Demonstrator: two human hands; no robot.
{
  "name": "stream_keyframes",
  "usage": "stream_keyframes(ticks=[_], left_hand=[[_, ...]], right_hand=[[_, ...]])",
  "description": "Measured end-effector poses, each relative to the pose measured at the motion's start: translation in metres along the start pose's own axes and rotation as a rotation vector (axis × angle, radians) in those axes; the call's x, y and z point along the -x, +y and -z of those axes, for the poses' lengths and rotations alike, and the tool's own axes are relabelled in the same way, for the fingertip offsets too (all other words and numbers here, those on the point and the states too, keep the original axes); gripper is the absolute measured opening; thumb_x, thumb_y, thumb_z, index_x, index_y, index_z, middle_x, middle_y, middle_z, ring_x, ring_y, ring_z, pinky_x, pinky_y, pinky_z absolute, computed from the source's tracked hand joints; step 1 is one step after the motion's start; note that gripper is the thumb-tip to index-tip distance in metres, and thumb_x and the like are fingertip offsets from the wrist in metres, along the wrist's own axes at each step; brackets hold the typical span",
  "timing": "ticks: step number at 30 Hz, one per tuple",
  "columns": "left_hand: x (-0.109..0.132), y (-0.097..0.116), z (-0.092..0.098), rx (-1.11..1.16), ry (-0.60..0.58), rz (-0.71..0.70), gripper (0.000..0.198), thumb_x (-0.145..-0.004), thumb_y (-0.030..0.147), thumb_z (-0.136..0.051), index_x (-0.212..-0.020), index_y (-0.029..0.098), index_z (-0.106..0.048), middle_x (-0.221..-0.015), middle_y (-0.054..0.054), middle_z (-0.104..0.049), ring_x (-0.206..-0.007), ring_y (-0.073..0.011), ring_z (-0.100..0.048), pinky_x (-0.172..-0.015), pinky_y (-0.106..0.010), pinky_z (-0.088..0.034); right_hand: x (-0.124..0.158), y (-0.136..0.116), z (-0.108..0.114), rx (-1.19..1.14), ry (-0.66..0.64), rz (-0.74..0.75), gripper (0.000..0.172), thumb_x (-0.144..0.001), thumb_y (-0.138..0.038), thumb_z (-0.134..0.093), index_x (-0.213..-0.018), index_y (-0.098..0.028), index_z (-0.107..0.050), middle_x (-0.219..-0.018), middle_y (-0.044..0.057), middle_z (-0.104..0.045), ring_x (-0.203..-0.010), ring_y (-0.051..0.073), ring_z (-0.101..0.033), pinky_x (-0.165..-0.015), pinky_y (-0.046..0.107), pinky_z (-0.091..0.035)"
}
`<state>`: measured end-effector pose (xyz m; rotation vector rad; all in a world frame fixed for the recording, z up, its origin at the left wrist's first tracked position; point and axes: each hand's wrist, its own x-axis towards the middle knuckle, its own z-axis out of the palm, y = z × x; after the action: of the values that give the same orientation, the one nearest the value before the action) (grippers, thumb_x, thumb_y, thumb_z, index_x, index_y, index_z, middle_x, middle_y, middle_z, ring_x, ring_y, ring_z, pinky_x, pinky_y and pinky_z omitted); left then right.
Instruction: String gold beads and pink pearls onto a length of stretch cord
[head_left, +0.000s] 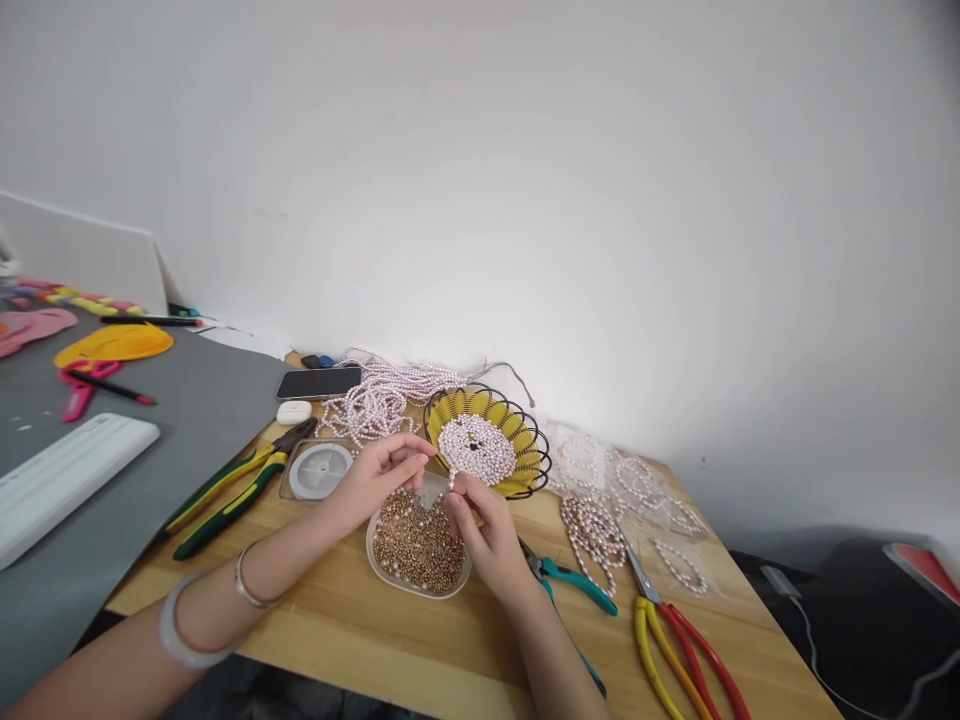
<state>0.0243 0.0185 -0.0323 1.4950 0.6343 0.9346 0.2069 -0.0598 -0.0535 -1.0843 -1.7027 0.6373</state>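
two hands (386,478) (486,530), one tub (424,594), one basket (529,450), two bangles (168,622) (240,578)

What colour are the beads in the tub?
The beads are mostly gold, with some pale ones; head view.

Inscriptions, legible: none. Wall (480,200): faint marks, unreadable. Phone (319,382): dark screen, no readable characters. White elongated object (75,480), grey surface: any marking too small to tell. Clear spool (321,470): no readable label. Pliers (240,485), yellow-and-green handles: no readable brand.
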Motion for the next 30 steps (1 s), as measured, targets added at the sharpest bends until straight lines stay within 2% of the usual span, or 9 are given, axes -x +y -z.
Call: stream_keyframes(ticks=[3,6,11,16,20,24,26,30], left_hand=[[0.000,-0.001,0.000,-0.036,-0.035,0.068,0.027,-0.088,0.043,-0.069,-0.093,0.016,-0.067,-0.048,0.009,-0.048,-0.043,-0.0086,-0.043,-0.048,-0.020,-0.036],[0.000,-0.002,-0.001,-0.075,-0.063,0.089,0.032,-0.086,0.047,-0.070,-0.080,0.017,-0.060,-0.045,0.010,-0.046,-0.040,-0.0077,-0.039,-0.045,-0.019,-0.031],[0.001,0.000,-0.001,-0.111,-0.057,0.078,0.044,-0.088,0.056,-0.064,-0.070,0.021,-0.046,-0.043,0.010,-0.045,-0.040,-0.0078,-0.038,-0.045,-0.018,-0.029],[0.004,-0.002,0.000,-0.270,-0.092,0.090,0.049,-0.096,0.057,-0.047,-0.063,0.022,-0.041,-0.037,0.010,-0.039,-0.037,-0.0099,-0.038,-0.049,-0.022,-0.036],[0.006,-0.005,-0.001,-0.581,-0.085,-0.037,0.034,-0.100,0.040,-0.044,-0.072,0.021,-0.048,-0.053,0.005,-0.054,-0.049,-0.0135,-0.052,-0.055,-0.024,-0.037],[0.004,-0.011,0.003,-0.922,-0.086,-0.229,0.010,-0.096,0.024,-0.052,-0.098,0.020,-0.060,-0.074,-0.001,-0.069,-0.066,-0.0190,-0.063,-0.062,-0.027,-0.040],[0.003,-0.014,0.006,-1.090,-0.130,-0.256,0.009,-0.095,0.026,-0.058,-0.095,0.020,-0.065,-0.073,-0.003,-0.071,-0.068,-0.0219,-0.065,-0.063,-0.028,-0.041],[0.004,-0.012,0.007,-1.324,-0.250,-0.184,0.023,-0.093,0.038,-0.066,-0.081,0.019,-0.071,-0.065,-0.007,-0.069,-0.062,-0.0249,-0.065,-0.058,-0.030,-0.040]], right_hand=[[0.000,-0.001,0.001,0.052,0.036,0.042,0.026,-0.104,-0.021,-0.045,-0.078,-0.023,-0.046,-0.071,-0.002,-0.048,-0.067,0.016,-0.048,-0.062,0.028,-0.035],[-0.001,-0.003,0.002,0.093,0.029,0.090,0.024,-0.103,-0.018,-0.045,-0.080,-0.023,-0.046,-0.073,-0.002,-0.048,-0.067,0.016,-0.047,-0.062,0.027,-0.034],[-0.001,-0.005,0.001,0.121,0.026,0.112,0.023,-0.102,-0.016,-0.045,-0.081,-0.023,-0.046,-0.073,-0.002,-0.047,-0.066,0.016,-0.047,-0.061,0.027,-0.034],[0.000,-0.004,0.001,0.122,0.021,0.100,0.023,-0.103,-0.017,-0.045,-0.081,-0.023,-0.045,-0.073,-0.002,-0.046,-0.066,0.016,-0.046,-0.061,0.027,-0.034],[0.000,-0.005,0.003,0.127,0.007,0.072,0.024,-0.104,-0.020,-0.044,-0.080,-0.023,-0.046,-0.073,-0.001,-0.047,-0.066,0.016,-0.046,-0.061,0.028,-0.034],[0.000,-0.006,0.003,0.135,-0.015,0.039,0.024,-0.104,-0.022,-0.044,-0.080,-0.023,-0.046,-0.073,-0.001,-0.047,-0.066,0.017,-0.047,-0.061,0.028,-0.034],[0.000,-0.005,0.003,0.136,-0.017,0.029,0.024,-0.104,-0.022,-0.044,-0.080,-0.023,-0.046,-0.073,-0.001,-0.047,-0.066,0.017,-0.047,-0.061,0.028,-0.034],[0.001,-0.006,0.002,0.133,-0.017,0.033,0.023,-0.103,-0.020,-0.045,-0.080,-0.023,-0.047,-0.073,-0.001,-0.049,-0.066,0.017,-0.048,-0.061,0.027,-0.035]])
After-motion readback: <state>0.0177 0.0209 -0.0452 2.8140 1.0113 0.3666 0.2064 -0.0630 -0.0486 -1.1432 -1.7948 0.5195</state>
